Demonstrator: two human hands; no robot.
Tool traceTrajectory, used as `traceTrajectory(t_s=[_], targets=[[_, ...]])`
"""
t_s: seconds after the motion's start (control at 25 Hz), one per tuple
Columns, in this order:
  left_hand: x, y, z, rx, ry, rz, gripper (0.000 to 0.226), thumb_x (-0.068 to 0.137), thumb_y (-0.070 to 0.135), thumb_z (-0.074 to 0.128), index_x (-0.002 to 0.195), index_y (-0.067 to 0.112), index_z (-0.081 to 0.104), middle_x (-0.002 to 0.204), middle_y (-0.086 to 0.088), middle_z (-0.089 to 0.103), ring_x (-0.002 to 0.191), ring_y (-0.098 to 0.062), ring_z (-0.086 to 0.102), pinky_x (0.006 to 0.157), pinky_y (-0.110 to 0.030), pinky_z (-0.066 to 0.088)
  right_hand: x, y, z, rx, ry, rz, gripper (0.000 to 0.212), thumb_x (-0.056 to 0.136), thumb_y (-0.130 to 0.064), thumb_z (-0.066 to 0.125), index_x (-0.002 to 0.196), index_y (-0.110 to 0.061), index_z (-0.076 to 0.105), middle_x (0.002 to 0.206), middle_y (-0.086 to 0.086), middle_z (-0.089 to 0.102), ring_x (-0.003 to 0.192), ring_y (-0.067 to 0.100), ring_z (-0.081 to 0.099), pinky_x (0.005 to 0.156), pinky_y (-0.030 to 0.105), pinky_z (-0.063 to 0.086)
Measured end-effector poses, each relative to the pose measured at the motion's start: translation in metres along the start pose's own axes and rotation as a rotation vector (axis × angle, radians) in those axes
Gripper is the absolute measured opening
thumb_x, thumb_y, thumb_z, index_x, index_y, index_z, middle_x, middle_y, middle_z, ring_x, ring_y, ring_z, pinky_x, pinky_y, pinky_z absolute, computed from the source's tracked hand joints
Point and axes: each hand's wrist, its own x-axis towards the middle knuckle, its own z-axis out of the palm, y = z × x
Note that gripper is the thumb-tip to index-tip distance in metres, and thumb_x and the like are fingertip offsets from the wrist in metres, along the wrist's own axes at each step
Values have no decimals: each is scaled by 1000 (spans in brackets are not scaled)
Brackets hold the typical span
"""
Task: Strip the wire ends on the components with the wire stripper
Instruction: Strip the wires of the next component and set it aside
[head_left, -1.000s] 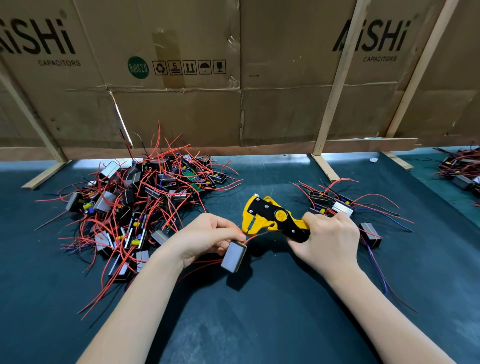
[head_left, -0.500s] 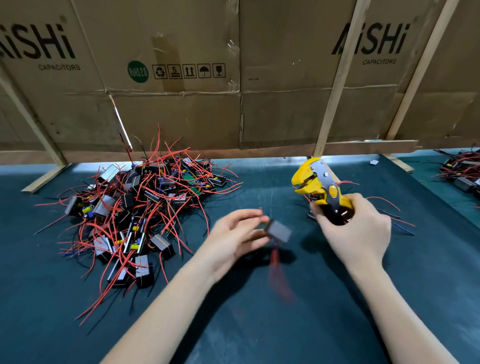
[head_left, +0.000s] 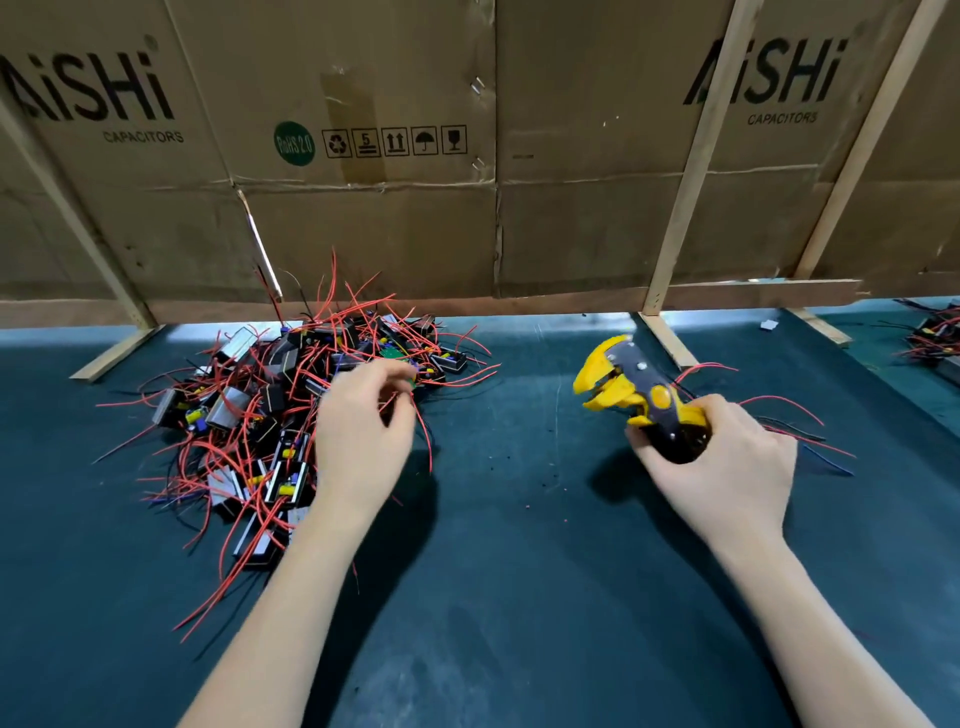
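Yellow and black wire stripper (head_left: 641, 397) sits gripped in the right hand (head_left: 727, 467), its mouth apart. Left hand (head_left: 358, 436) hangs over the pile of small black parts with red wires (head_left: 280, 410), fingers loosely curled; I cannot tell if they pinch a wire.

Your view is evenly lit from overhead, with soft shadows under your hands (head_left: 363, 441) on the dark surface (head_left: 519, 597). Your left fingers are slightly motion-blurred. Wide-angle distortion bends the edges; a bright strip glows beneath the cardboard (head_left: 571, 234).

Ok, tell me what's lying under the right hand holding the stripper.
Red, black and blue wires poke out from beneath the right hand gripping the wire stripper, over the green mat. Whatever components they belong to are covered by the hand.
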Motion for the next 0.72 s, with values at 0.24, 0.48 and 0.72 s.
traceTrajectory(t_s=[0.24, 0.48, 0.72], targets=[[9, -39, -13, 397, 20, -240, 37, 89, 4, 59, 126, 9, 62, 120, -16, 55, 112, -36, 49, 87, -45, 44, -9, 2, 13, -157, -3, -193, 43, 64, -54, 74, 78, -17, 57, 74, -2, 60, 76, 29, 60, 75, 39, 31], [14, -47, -17, 315, -7, -249, 39, 93, -1, 52, 130, 5, 59, 118, -18, 53, 104, -37, 57, 91, -46, 45, -9, 0, 11, -16, 9, -304, 45, 60, -54, 61, 84, -15, 62, 76, -2, 62, 76, 29, 60, 78, 39, 33], [13, -55, -19, 380, -15, -245, 25, 91, -1, 55, 115, 3, 62, 113, -21, 48, 103, -41, 52, 88, -47, 44, -10, 0, 20, -263, -117, -290, 50, 56, -50, 81, 82, -10, 65, 75, 6, 66, 75, 32, 62, 77, 40, 33]])
